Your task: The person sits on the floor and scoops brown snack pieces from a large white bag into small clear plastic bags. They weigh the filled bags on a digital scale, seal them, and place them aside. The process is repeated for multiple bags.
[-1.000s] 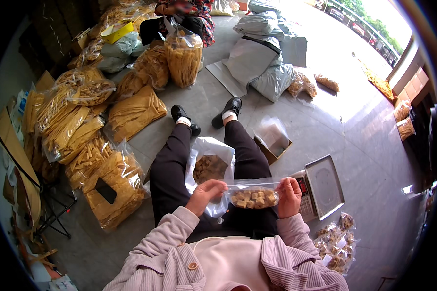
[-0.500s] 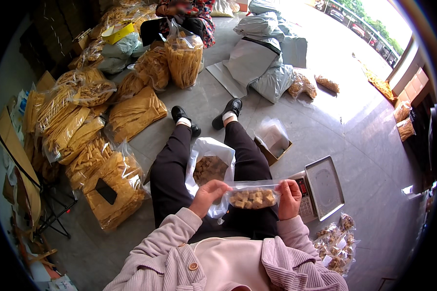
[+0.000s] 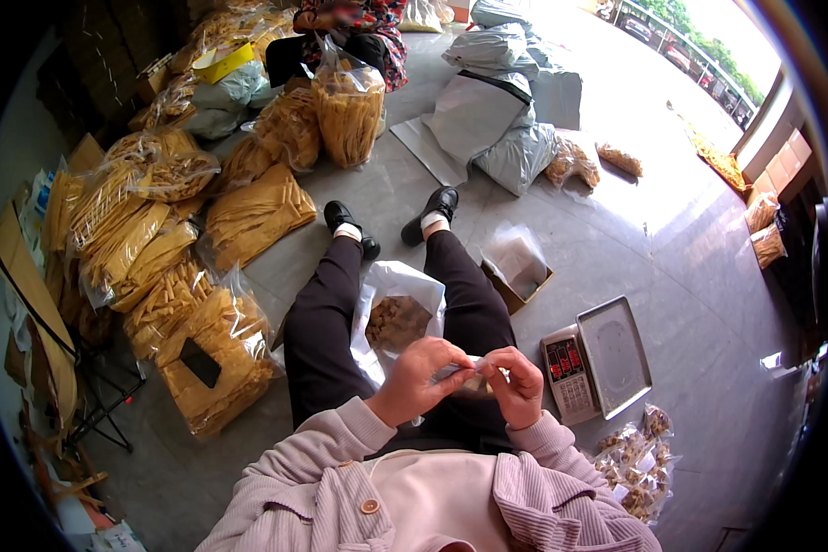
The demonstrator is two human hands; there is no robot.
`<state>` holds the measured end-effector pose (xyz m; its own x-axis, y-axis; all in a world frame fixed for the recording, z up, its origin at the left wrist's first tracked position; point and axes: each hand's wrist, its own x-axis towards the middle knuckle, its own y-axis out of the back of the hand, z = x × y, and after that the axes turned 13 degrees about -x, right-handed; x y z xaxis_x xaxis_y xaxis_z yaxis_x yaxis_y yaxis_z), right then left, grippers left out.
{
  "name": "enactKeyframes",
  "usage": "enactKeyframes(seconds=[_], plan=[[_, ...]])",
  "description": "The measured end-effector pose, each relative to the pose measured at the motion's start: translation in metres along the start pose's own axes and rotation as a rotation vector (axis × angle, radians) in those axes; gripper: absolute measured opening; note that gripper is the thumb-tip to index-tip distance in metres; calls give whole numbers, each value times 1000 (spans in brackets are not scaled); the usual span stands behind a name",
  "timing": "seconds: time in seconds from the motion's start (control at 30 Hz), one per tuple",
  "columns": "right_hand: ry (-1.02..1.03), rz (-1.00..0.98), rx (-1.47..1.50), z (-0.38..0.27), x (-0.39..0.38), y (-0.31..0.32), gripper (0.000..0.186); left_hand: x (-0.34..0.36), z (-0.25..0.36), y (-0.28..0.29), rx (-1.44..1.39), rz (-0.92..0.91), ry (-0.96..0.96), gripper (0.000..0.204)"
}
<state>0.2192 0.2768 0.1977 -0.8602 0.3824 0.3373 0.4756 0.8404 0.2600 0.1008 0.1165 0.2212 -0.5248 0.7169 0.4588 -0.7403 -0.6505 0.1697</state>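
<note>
At left, a black phone (image 3: 200, 362) lies near the left edge of a bag of tan sheets (image 3: 213, 405) on the floor (image 3: 699, 359); between the person's legs (image 3: 324, 327) is an open white bag (image 3: 412, 273) of brown chunks. The left hand (image 3: 427, 379) pinches a clear pouch (image 3: 475, 362), mostly hidden, with the right hand (image 3: 515, 385) pinching it alongside. Rightward come a scale (image 3: 570, 382) and, off its near edge, small filled bags (image 3: 639, 469).

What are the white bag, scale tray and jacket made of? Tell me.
White bag: likely thin plastic, slightly shiny, given its crinkled folds. Scale tray: probably metal, perhaps stainless steel; its rim gleams silver. Jacket: apparently corduroy, matte, with raised ribs.
</note>
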Motion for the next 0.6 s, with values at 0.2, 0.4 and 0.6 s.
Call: enactKeyframes(seconds=[0.2,0.4,0.6], plan=[[65,-18,-78,-3,0,0,12,-5,0,-4,-92,14,122,13],[78,-18,-99,-3,0,0,13,-6,-4,-6,-105,-15,175,14],[6,-29,-63,-5,-6,3,11,-5,-3,-6,-84,-78,137,14]])
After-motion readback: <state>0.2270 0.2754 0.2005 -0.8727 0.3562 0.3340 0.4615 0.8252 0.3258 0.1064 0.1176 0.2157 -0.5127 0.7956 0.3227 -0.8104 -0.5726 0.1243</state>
